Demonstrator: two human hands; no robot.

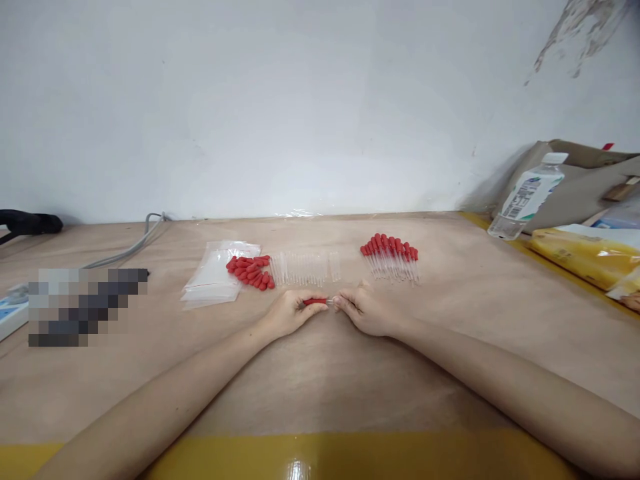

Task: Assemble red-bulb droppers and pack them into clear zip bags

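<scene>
My left hand (293,312) is closed around a red rubber bulb (315,301), held level just above the table. From the right, my right hand (365,310) pinches a clear glass dropper tube (331,302) whose end meets the mouth of the bulb; how deep it sits inside I cannot tell. Behind my left hand lies a pile of loose red bulbs (250,272), partly on a stack of clear plastic bags (213,277). A row of bare glass tubes (300,269) lies beside them. Several droppers with red bulbs (393,257) are fanned out beyond my right hand.
A water bottle (527,197) leans by a grey bag (590,187) at the right, near a yellow packet (585,257). On the left are a power strip (13,319), a grey cable (125,252) and a blurred-out dark object (90,310). A white wall (300,107) closes off the back.
</scene>
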